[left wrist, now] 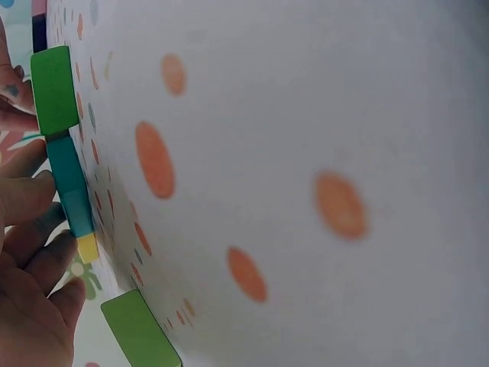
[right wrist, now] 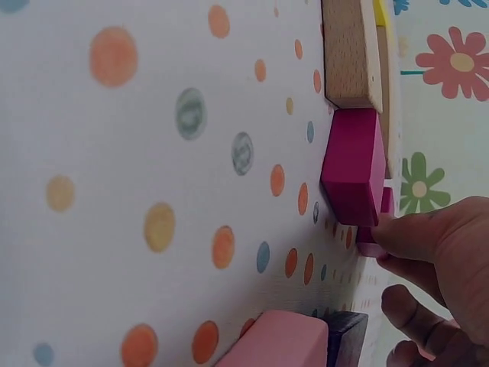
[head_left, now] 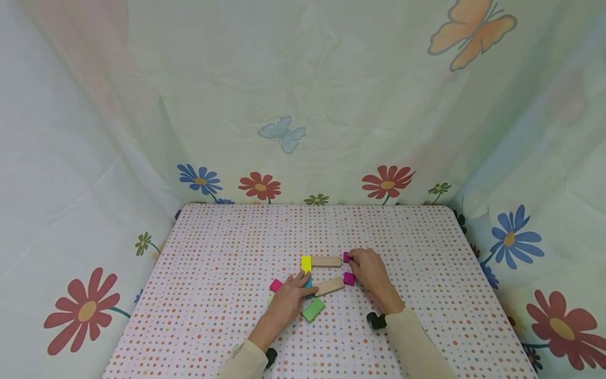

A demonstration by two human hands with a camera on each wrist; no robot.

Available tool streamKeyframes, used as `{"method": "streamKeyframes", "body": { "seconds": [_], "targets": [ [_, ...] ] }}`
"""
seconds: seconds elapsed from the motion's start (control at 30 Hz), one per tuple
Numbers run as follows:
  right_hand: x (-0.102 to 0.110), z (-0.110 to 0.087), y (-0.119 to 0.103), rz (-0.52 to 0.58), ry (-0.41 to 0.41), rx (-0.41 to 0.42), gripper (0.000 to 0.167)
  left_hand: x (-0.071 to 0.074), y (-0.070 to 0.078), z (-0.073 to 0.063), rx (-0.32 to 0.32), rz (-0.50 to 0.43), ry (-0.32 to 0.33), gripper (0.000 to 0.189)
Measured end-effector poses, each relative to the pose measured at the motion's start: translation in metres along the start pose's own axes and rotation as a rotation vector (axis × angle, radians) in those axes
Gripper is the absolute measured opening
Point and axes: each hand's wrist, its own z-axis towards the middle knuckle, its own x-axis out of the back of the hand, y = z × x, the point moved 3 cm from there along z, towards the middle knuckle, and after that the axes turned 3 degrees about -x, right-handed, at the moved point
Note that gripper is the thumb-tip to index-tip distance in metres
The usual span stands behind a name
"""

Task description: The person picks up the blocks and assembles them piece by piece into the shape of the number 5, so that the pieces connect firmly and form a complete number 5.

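My left hand [head_left: 286, 300] spreads over a teal block [left wrist: 70, 187], fingertips along it and thumb across its near part. A yellow block [head_left: 306, 263] adjoins the teal one's far end. Nearest me is a green block [head_left: 313, 310]. Two plain wooden planks [head_left: 326, 262] run rightward, the nearer one [head_left: 330, 286] slanted. At their right ends are two magenta blocks. My right hand [head_left: 374, 273] pinches the farther magenta block [head_left: 346, 257] between thumb and finger; the nearer magenta block [right wrist: 353, 167] sits by the slanted plank's end.
A pinkish-red block [head_left: 276, 285] and a lime-green block [left wrist: 141, 329] lie left of the left hand, partly covered by it in the head view. Low in the right wrist view is a pink block [right wrist: 279, 340] beside a dark one [right wrist: 345, 336]. The dotted tabletop [head_left: 227, 237] meets a hanging cloth.
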Motion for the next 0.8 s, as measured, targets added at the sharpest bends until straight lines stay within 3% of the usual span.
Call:
{"method": "streamKeyframes", "body": {
  "seconds": [0.63,0.8],
  "targets": [
    [0.0009,-0.0089,-0.0045,0.017,-0.019,-0.006,0.020,0.0000,0.0004,0.0013,0.002,-0.005,0.002,0.042],
    [0.0003,-0.0091,-0.0052,0.017,-0.063,-0.007,0.021,-0.0006,0.0007,0.0006,0.005,0.006,-0.014,0.045]
  ]
}}
